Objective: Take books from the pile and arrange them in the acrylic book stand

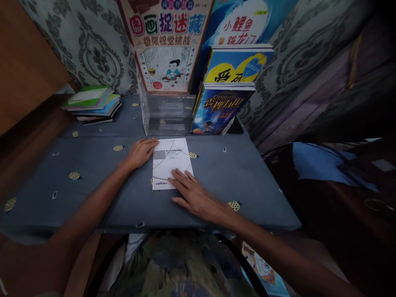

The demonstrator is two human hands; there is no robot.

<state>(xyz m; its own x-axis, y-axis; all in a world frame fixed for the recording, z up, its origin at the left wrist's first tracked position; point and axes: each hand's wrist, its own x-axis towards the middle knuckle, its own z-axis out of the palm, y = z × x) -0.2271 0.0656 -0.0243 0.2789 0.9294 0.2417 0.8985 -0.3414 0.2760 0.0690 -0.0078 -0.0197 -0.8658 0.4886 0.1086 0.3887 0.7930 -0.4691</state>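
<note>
A white booklet (170,165) with thin grey curved lines and a grey block on its cover lies flat on the dark blue-grey tablecloth (102,173). My left hand (140,153) rests at the booklet's upper left corner, its fingertips touching the edge and its fingers stretched out. Across the lower right part of the booklet lies my right hand (194,196), palm down with the fingers spread. Neither hand grips anything.
Behind the booklet stands a clear plastic rack (167,123), with several books upright on it, among them a blue book (216,109) in front. A stack of thin books (93,103) lies at the back left. The table's right edge slants toward dark clutter with a light blue cloth (321,161).
</note>
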